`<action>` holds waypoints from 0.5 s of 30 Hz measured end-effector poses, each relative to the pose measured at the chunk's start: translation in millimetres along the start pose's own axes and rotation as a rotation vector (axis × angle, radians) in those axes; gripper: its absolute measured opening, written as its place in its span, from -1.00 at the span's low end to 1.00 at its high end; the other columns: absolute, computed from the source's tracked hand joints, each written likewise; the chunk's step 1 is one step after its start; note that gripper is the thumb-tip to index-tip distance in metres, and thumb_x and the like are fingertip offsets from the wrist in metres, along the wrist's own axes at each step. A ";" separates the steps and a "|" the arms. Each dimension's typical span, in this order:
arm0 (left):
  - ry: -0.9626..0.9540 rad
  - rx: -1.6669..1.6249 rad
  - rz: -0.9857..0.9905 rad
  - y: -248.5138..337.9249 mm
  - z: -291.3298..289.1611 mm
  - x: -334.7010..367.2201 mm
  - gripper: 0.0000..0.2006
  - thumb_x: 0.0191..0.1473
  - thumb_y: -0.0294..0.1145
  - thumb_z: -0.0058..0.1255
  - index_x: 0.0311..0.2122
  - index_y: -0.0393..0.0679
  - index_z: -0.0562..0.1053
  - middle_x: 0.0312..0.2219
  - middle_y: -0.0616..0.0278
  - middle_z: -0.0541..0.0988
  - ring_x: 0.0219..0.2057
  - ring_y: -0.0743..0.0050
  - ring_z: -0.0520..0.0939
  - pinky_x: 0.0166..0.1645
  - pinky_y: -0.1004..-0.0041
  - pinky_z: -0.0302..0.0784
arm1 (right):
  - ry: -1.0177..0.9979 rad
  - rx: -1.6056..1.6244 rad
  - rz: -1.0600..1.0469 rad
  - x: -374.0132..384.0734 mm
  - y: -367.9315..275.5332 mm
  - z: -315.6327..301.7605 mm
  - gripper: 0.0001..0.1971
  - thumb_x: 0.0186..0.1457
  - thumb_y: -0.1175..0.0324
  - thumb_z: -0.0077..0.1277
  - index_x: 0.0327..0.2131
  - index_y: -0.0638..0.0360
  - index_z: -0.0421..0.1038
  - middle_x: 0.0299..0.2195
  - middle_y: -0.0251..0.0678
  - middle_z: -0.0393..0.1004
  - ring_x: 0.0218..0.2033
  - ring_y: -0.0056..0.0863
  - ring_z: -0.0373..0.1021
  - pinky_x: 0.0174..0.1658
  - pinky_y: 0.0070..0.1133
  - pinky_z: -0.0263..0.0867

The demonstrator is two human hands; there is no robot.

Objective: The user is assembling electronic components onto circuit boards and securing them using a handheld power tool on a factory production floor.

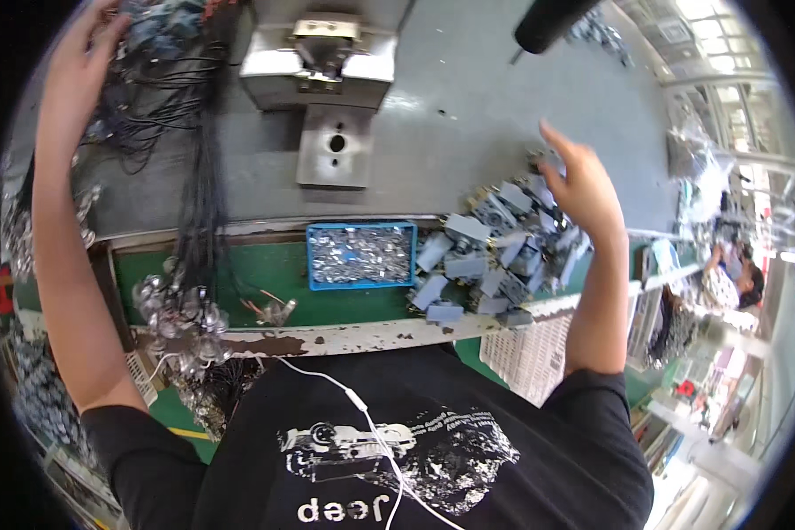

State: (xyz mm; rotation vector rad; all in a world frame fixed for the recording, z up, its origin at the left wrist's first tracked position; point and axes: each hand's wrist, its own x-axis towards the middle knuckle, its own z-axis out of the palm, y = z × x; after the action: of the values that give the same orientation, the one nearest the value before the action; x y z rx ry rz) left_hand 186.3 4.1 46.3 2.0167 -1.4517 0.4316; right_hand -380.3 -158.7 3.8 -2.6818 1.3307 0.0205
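Grey plastic housings (490, 261) lay heaped at the bench's near right edge, with the right hand (583, 190) open, fingers spread, just above the pile. Left hand (84, 62) reached into black wires (163, 79) at the far left corner, apparently open. Between them sat a blue tray (360, 254) of small metal parts.
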 end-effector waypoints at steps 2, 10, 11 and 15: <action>-0.215 -0.052 0.002 -2.3 1.1 -5.5 -0.62 0.36 -0.12 -0.02 0.15 -0.07 0.51 0.05 0.08 0.61 0.10 0.25 0.58 0.21 0.39 0.37 | -0.026 0.056 -0.036 -4.4 5.3 5.4 -0.48 0.18 0.41 0.12 0.24 0.01 0.39 0.10 -0.05 0.52 0.08 -0.04 0.44 0.17 -0.37 0.34; -0.135 0.203 -0.128 111.0 -38.8 -39.9 -0.55 0.08 -0.51 0.15 0.12 -0.16 0.46 0.21 -0.13 0.40 0.21 -0.11 0.45 0.30 0.17 0.30 | 0.182 1.257 -0.054 4.5 -62.0 -15.4 -0.54 0.45 0.32 -0.19 0.34 0.19 0.16 0.07 0.01 0.48 -0.05 -0.33 0.52 -0.08 -0.39 0.59; -0.186 0.025 0.122 107.3 -36.2 -50.2 -0.65 0.07 -0.45 0.17 0.01 -0.14 0.53 -0.01 0.00 0.54 0.06 0.00 0.55 0.18 0.22 0.41 | 0.099 1.412 -0.145 8.1 -88.0 -24.6 -0.52 0.46 0.32 -0.25 0.38 0.17 0.07 0.08 0.05 0.46 -0.05 -0.32 0.52 -0.14 -0.39 0.62; -0.867 -0.145 0.472 128.5 -25.2 -96.5 -0.87 -0.04 -0.43 0.23 -0.31 -0.15 0.62 -0.31 0.15 0.64 -0.18 0.10 0.64 -0.02 0.20 0.56 | -0.171 1.378 -0.290 40.2 -157.2 -24.7 -0.62 0.48 0.29 -0.23 0.27 0.16 0.21 -0.14 -0.12 0.59 -0.24 -0.48 0.53 -0.37 -0.60 0.48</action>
State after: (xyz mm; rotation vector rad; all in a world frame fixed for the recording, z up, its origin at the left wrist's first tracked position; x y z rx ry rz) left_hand 35.0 63.9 46.0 1.7943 -2.4028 -0.4333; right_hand -232.6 -100.2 45.0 -1.5628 0.4895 -0.4866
